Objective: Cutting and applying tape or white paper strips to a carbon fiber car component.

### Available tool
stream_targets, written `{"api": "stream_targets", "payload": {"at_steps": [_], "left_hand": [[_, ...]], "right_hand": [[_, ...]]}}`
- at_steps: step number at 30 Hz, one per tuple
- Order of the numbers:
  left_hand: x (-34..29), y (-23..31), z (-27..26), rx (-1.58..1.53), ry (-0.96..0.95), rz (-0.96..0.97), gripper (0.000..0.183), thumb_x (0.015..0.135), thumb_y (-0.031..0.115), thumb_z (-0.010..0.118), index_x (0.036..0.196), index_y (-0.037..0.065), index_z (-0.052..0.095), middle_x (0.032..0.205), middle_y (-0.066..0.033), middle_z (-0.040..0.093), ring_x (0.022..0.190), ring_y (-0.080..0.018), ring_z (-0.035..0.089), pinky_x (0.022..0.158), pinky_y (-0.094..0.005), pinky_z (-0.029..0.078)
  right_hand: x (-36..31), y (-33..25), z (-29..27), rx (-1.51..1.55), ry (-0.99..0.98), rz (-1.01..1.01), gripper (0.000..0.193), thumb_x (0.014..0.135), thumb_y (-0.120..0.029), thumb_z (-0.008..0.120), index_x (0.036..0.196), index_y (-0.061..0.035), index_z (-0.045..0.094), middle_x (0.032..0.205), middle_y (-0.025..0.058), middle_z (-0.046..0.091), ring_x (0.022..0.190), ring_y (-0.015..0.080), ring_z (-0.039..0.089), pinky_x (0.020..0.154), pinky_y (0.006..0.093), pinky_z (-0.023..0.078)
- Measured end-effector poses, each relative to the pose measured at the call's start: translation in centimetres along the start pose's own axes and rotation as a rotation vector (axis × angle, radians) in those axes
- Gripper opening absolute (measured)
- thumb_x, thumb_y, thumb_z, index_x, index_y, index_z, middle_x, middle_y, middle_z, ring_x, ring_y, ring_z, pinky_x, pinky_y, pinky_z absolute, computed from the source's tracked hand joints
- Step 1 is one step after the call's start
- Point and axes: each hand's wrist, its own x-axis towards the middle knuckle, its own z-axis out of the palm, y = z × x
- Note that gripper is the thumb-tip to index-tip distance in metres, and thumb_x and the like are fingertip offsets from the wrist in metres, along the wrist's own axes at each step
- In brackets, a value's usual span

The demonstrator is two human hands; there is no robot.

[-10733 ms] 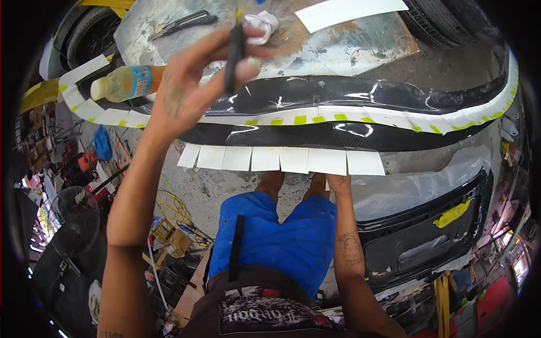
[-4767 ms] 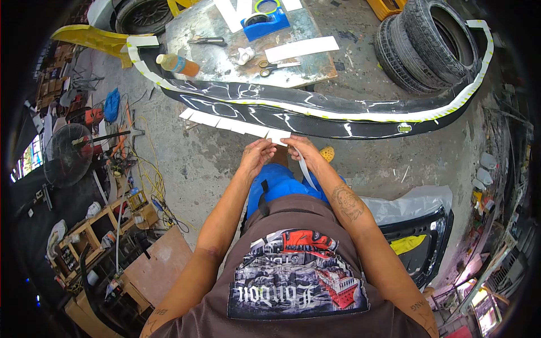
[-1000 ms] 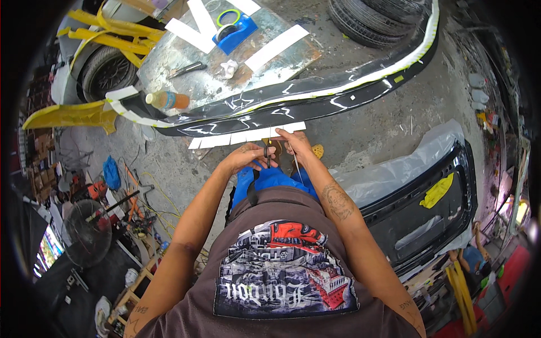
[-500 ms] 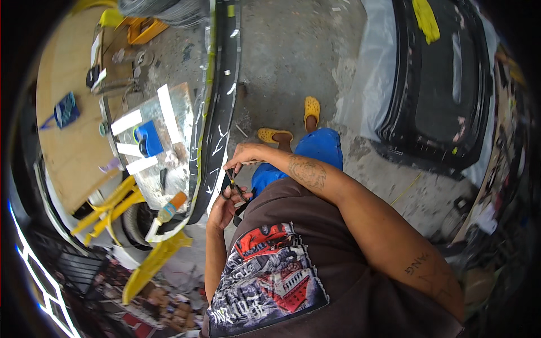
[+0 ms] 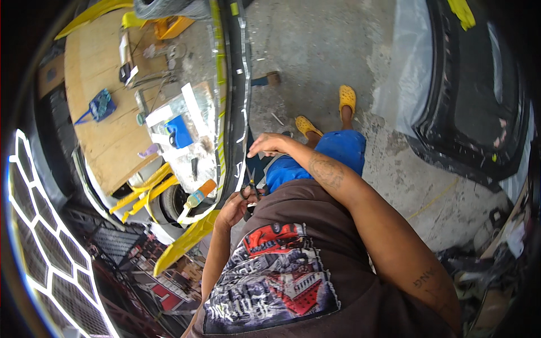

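My left hand has its fingers through the handles of dark scissors, whose blades point away from me beside the edge of a long, curved dark panel. White and yellow-green tape pieces run along this panel. Just beyond the scissor tips, my right hand is bent over the panel's near end with thumb and fingertips together. Whatever is between those fingertips is too small to make out.
Left of the panel, a worn board carries white strips, a blue tool and a bottle with an orange part. Plywood lies beyond, yellow parts nearby. A dark vehicle panel on plastic sheeting lies right.
My right hand has moved away from the scissors toward the panel edge, while my left hand still holds them. The whole view has shifted, and the scissor blades now show more clearly.
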Motion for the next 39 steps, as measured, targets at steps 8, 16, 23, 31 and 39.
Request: {"api": "stream_targets", "payload": {"at_steps": [8, 16, 23, 31, 39], "left_hand": [[1.2, -2.6, -1.2, -0.204, -0.037, 0.107, 0.060, 0.104, 0.044, 0.062, 0.132, -0.009, 0.060, 0.115, -0.0198, 0.075, 0.115, -0.0272, 0.071, 0.102, -0.0401, 0.053], [3.8, -4.9, -4.1, -0.100, -0.030, 0.145, 0.051, 0.101, 0.049, 0.065, 0.117, 0.001, 0.070, 0.110, -0.0118, 0.078, 0.100, -0.0168, 0.072, 0.078, -0.0272, 0.053], [5.2, -5.4, -5.3, -0.127, -0.022, 0.204, 0.063, 0.094, 0.058, 0.071, 0.118, 0.000, 0.072, 0.108, -0.0121, 0.079, 0.088, -0.0125, 0.068, 0.079, -0.0282, 0.054], [6.8, -4.8, -6.1, -0.197, -0.031, 0.238, 0.066, 0.092, 0.057, 0.073, 0.118, -0.004, 0.070, 0.106, -0.0161, 0.079, 0.086, -0.0126, 0.069, 0.075, -0.0289, 0.060], [7.2, -4.2, -6.7, -0.239, -0.044, 0.231, 0.067, 0.094, 0.055, 0.073, 0.118, -0.007, 0.069, 0.105, -0.0181, 0.078, 0.085, -0.0151, 0.072, 0.072, -0.0272, 0.060]], "right_hand": [[0.6, -1.5, 1.4, -0.335, 0.046, 0.097, 0.085, 0.071, -0.056, 0.092, 0.132, -0.0013, 0.071, 0.117, 0.0166, 0.074, 0.104, 0.0234, 0.067, 0.089, 0.0365, 0.052], [1.6, -3.2, 4.4, -0.173, 0.149, 0.297, 0.059, 0.085, -0.049, 0.083, 0.118, 0.0000, 0.076, 0.113, 0.0142, 0.074, 0.096, 0.0195, 0.064, 0.076, 0.0330, 0.050], [2.6, -2.1, 5.9, -0.141, 0.304, 0.151, 0.052, 0.091, -0.037, 0.082, 0.121, 0.0030, 0.068, 0.060, -0.0059, 0.051, 0.046, 0.0044, 0.041, 0.043, 0.0227, 0.028], [2.9, -2.1, 5.7, -0.194, 0.308, 0.123, 0.037, 0.091, -0.035, 0.082, 0.101, -0.0004, 0.074, 0.064, -0.0059, 0.054, 0.053, 0.0031, 0.044, 0.046, 0.0237, 0.030], [3.4, -1.4, 5.5, -0.252, 0.325, 0.085, 0.032, 0.092, -0.029, 0.080, 0.101, 0.0013, 0.077, 0.070, -0.0025, 0.062, 0.055, 0.0048, 0.043, 0.049, 0.0242, 0.030]]}}
